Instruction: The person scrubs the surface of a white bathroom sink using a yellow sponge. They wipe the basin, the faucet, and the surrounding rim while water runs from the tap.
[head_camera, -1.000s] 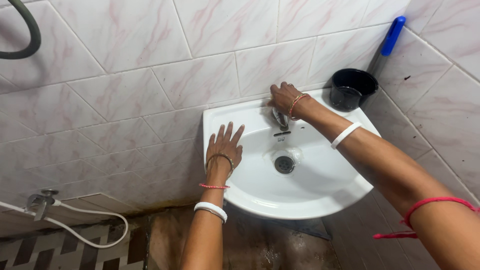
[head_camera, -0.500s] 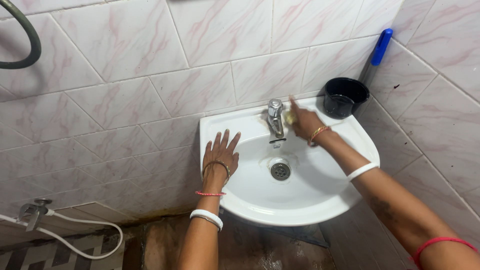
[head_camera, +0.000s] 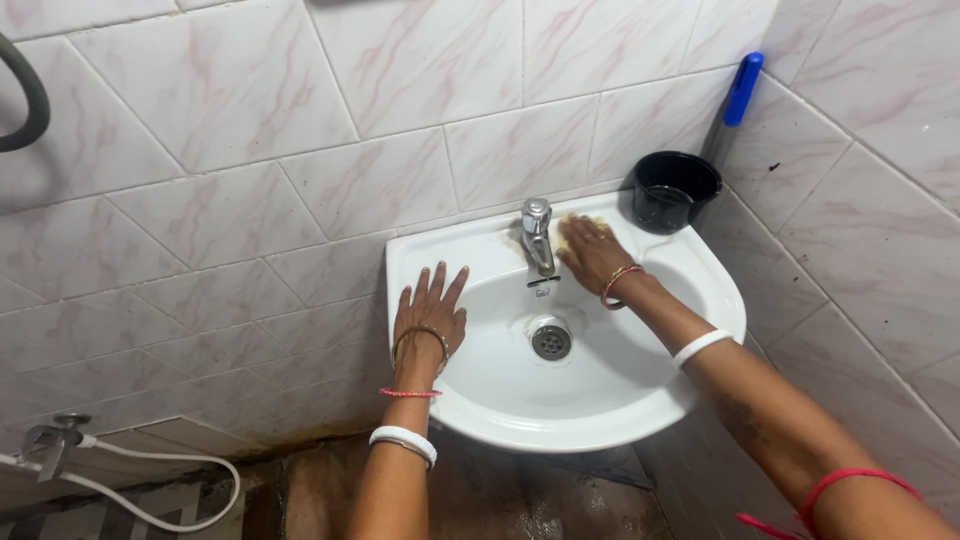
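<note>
The tap (head_camera: 537, 238) stands upright at the back of the sink (head_camera: 640, 375), spout aimed down over the drain (head_camera: 551, 340). The right hand (head_camera: 592, 255), fingers loosely curled, presses a yellowish scrubber (head_camera: 572, 225) onto the rim just right of the tap. The left hand (head_camera: 430, 310) lies flat on the left rim, fingers spread, holding nothing. A black cup (head_camera: 673, 190) sits in the corner, under a blue handle (head_camera: 741, 88).

A home bathroom, probably: white wall-hung washbasin (head_camera: 600, 400) with metal tap (head_camera: 537, 235), marbled pink wall tiles (head_camera: 250, 130).
</note>
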